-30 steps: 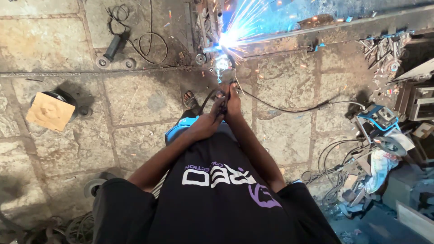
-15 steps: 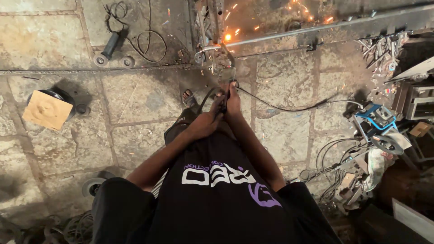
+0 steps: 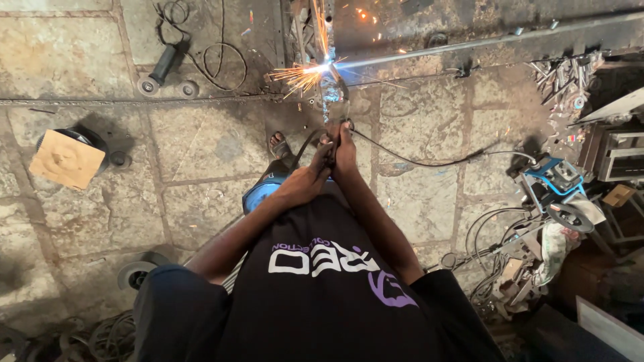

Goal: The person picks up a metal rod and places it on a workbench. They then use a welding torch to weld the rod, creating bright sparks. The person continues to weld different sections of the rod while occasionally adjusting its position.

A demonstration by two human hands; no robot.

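On a stone-paved workshop floor (image 3: 201, 147), both hands stretch forward together. The left hand (image 3: 305, 184) and right hand (image 3: 345, 151) have their fingers wrapped tight around a welding holder (image 3: 333, 144), whose rod tip throws sparks (image 3: 305, 72) against a long metal bar (image 3: 483, 43) just ahead.

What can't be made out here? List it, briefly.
Head view only:
- Weld point: washed out by glare and sparks.
- Electrode holder: mostly covered by the left hand and right hand; grip unclear.
- Blue welding machine: details too small.
- Cable coil: cut off by the bottom edge.
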